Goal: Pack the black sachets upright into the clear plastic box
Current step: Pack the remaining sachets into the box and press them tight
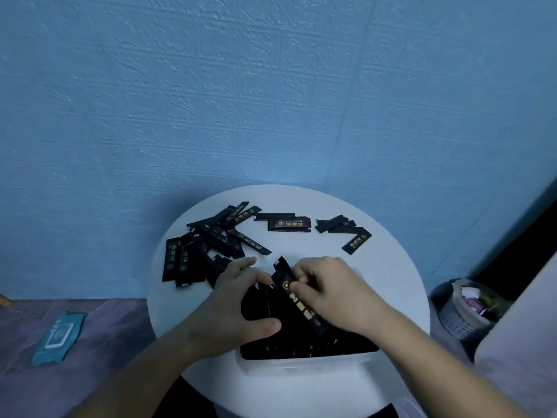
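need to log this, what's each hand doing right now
Left hand: closed around upright black sachets in the clear box.
Right hand: pinching one black sachet.

1. You are in what looks like a room of a home, not a lab or shop
2. Wall behind your work: blue, embossed in a brick-like pattern, like stick-on panelling
3. Work surface: a small round white table set close against that wall
4. Floor, left: a blue wet-wipe pack lies on a purplish covering
5. Floor, right: a small grey lattice waste basket, lined with a bag and holding rubbish
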A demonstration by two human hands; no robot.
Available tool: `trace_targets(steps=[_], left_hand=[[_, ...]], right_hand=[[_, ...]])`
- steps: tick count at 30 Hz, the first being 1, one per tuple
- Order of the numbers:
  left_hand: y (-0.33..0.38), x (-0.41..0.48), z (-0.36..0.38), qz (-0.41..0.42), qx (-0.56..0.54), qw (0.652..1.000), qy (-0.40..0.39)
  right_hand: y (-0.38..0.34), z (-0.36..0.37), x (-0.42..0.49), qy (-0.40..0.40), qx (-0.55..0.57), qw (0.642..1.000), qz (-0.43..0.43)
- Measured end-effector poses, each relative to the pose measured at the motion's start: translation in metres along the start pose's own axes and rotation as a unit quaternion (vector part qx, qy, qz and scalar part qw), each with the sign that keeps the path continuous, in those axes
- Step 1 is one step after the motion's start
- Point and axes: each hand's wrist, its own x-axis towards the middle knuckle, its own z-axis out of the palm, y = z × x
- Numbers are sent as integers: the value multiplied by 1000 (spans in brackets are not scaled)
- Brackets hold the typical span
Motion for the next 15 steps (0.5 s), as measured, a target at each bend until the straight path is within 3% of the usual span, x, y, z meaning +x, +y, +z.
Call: trace_targets(steps=[7,15], left_hand=[[-3,-1,2,12,10,1000,15],[-2,0,-1,19,1,1000,5]], right_hand=[[-21,21,-4,-24,58,996,67],[-35,33,3,9,99,990,95]])
